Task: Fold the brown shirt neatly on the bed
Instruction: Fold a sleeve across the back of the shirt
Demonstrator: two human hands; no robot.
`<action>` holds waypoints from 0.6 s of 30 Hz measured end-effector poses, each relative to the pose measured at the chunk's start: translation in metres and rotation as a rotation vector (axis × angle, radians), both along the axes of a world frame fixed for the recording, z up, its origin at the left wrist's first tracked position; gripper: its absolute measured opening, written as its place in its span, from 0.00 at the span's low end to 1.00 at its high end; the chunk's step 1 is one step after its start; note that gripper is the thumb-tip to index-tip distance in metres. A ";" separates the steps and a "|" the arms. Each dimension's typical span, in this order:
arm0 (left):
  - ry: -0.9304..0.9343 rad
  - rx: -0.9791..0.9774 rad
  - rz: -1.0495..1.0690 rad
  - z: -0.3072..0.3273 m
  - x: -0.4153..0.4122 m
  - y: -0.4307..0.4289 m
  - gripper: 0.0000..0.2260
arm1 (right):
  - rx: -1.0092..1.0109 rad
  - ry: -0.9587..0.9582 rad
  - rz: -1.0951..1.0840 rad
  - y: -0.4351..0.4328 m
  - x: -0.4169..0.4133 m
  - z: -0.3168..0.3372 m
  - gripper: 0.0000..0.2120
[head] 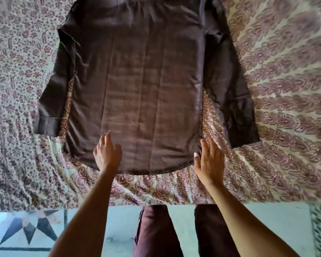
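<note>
The brown shirt (137,86) lies spread flat on the bed, back side up, its hem toward me and its collar end at the top edge of the view. Both sleeves run down along its sides. My left hand (107,153) lies with straight fingers on the shirt's lower left part, just above the hem. My right hand (208,160) is flat with straight fingers at the hem's right corner, partly on the bedspread. Neither hand grips any cloth.
The bed is covered by a paisley and floral bedspread (276,89) in cream and maroon. Its near edge (174,201) runs across the lower view. Below it are my dark trousers (156,232) and a pale floor with a dark star pattern (30,230).
</note>
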State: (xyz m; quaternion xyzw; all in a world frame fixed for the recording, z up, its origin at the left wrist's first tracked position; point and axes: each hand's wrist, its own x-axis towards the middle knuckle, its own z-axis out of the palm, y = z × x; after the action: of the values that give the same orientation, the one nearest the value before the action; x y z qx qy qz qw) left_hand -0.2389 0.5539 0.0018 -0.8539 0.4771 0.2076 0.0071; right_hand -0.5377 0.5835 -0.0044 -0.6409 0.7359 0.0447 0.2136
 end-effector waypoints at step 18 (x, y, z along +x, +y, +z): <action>0.197 -0.225 -0.531 0.021 -0.231 -0.233 0.19 | -0.117 0.008 -0.174 -0.196 -0.167 0.000 0.19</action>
State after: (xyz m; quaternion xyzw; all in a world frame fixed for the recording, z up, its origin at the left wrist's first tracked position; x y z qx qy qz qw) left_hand -0.4695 0.3210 0.0227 -0.6705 0.7021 0.2262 -0.0797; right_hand -0.7042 0.3877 -0.0042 -0.5858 0.7910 -0.0146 0.1761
